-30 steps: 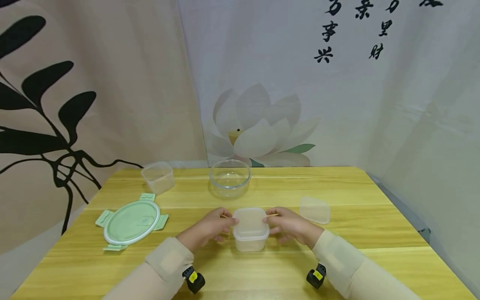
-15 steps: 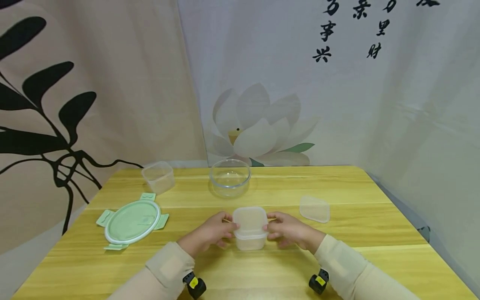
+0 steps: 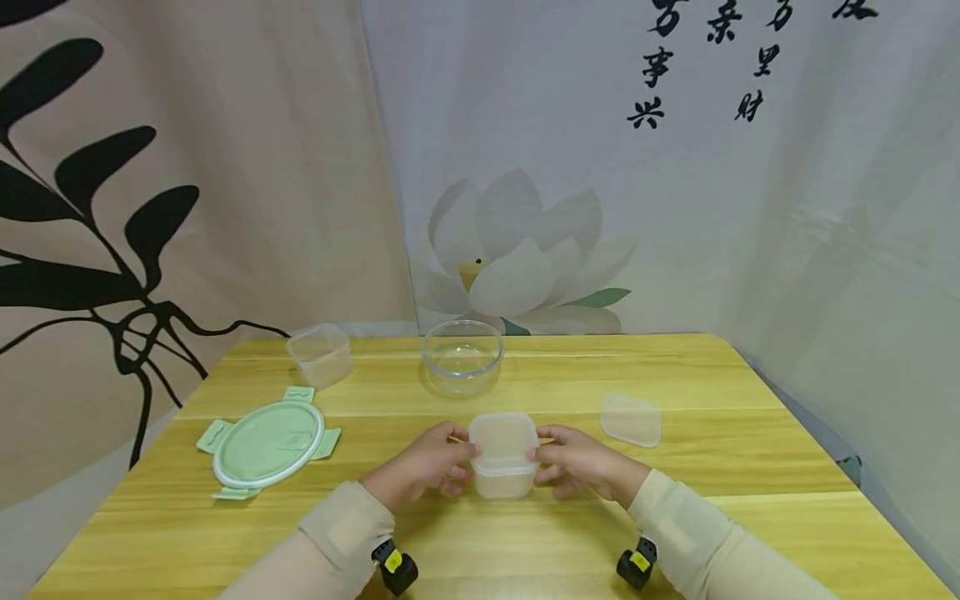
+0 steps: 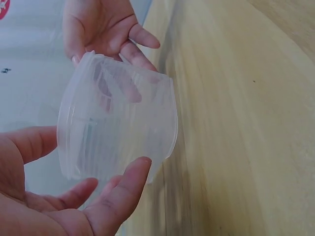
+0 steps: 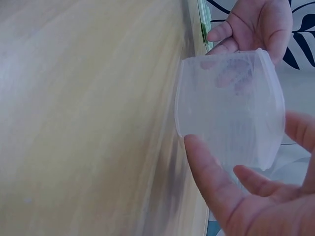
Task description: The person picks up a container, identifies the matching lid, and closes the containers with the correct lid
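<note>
In the head view's lower centre, the left hand (image 3: 429,465) and right hand (image 3: 583,463) grip the lidded container (image 3: 504,454) from opposite sides, seemingly to keep it level. Left wrist: fingers (image 4: 127,188) span its height, likely for steadiness. Right wrist: a matching spread, apparently for balance.

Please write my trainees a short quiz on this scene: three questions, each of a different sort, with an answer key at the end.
1. Multiple choice. What is the main colour of the round lid on the person's left?
A) Blue
B) Green
C) Red

2. True or false. The left hand and the right hand both touch the lidded container.

3. Short answer. Which hand is nearer to the flat clear lid lying on the table?

Key
1. B, green.
2. True; the wrist views show fingers of each hand against it.
3. The right hand.
</note>
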Demonstrator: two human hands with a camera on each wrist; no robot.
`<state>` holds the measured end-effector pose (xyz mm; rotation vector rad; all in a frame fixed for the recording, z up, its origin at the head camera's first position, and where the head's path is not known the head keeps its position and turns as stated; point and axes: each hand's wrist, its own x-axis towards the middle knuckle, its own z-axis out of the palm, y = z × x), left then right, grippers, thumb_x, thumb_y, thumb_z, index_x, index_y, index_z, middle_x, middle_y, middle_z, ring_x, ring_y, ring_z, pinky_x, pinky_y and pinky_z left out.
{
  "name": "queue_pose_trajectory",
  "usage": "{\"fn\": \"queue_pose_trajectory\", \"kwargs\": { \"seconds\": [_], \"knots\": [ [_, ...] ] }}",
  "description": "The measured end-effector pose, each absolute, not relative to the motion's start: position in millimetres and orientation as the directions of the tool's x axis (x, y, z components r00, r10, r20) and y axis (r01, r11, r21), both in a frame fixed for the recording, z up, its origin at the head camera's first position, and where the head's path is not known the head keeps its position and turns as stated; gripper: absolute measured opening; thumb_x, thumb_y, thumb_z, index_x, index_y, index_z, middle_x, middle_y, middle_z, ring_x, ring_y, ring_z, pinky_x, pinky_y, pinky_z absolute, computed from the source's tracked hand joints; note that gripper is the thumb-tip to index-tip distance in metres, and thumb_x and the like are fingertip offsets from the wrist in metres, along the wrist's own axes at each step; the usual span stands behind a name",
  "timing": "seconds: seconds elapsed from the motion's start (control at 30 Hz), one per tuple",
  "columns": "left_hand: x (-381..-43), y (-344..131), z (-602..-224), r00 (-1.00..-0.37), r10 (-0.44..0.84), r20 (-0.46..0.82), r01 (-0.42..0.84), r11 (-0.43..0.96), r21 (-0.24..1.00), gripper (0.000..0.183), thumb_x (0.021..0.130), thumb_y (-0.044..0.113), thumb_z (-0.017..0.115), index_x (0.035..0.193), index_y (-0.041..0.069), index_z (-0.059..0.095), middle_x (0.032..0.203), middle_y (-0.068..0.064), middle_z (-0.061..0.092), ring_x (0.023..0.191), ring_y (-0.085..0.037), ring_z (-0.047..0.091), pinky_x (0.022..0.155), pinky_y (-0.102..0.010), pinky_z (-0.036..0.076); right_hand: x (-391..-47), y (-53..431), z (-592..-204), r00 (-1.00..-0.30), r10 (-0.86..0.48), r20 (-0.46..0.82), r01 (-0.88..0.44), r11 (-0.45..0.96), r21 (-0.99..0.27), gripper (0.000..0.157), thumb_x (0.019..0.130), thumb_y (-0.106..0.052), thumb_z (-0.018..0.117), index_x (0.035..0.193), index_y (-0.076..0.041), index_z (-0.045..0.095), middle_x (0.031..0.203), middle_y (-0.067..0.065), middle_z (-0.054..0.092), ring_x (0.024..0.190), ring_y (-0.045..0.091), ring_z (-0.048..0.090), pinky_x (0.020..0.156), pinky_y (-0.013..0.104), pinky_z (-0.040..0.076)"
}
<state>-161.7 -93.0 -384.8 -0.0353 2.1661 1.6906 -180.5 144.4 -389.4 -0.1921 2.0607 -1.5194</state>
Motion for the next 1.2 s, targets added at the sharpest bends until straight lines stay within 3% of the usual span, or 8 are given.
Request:
{"fn": "queue_pose_trajectory", "kwargs": {
  "seconds": [0.33,0.6,0.93,1.2],
  "knots": [
    [-169,-86,-382,-0.926,0.200,-0.319,-0.264,0.259,0.929,0.036,0.095,0.015,0.060,0.121,-0.003,0.044,0.104,-0.019,0.058,0.080,-0.026,0.062,0.059,-0.032,0.055,-181,147,-388,-0.853,-0.405,-0.329,0.207,0.318,-0.925,0.065,0.094,-0.025,0.057,0.145,0.006,0.031,0.112,0.016,0.063,0.090,0.026,0.066,0.066,0.035,0.056],
    [-174,-76,-383,-0.918,0.232,-0.320,-0.263,0.246,0.933,0.037,0.095,0.015,0.059,0.122,-0.003,0.041,0.104,-0.019,0.060,0.079,-0.027,0.065,0.060,-0.032,0.056,-184,152,-387,-0.863,-0.392,-0.319,0.212,0.292,-0.932,0.062,0.094,-0.022,0.056,0.143,0.007,0.031,0.101,0.017,0.064,0.075,0.018,0.066,0.061,0.029,0.056],
    [-175,-69,-383,-0.922,0.213,-0.322,-0.274,0.229,0.934,0.035,0.096,0.016,0.058,0.124,-0.002,0.045,0.105,-0.017,0.060,0.077,-0.026,0.063,0.056,-0.028,0.053,-183,155,-385,-0.872,-0.362,-0.329,0.209,0.332,-0.920,0.059,0.095,-0.023,0.056,0.142,0.005,0.034,0.101,0.015,0.065,0.076,0.020,0.066,0.060,0.033,0.056],
    [-175,-68,-385,-0.925,0.225,-0.308,-0.251,0.248,0.936,0.042,0.095,0.016,0.060,0.129,-0.004,0.045,0.107,-0.017,0.059,0.088,-0.030,0.061,0.066,-0.037,0.056,-181,156,-384,-0.876,-0.336,-0.345,0.217,0.364,-0.906,0.057,0.095,-0.025,0.056,0.142,0.003,0.037,0.106,0.015,0.064,0.081,0.023,0.065,0.065,0.040,0.056]
  ]
}}
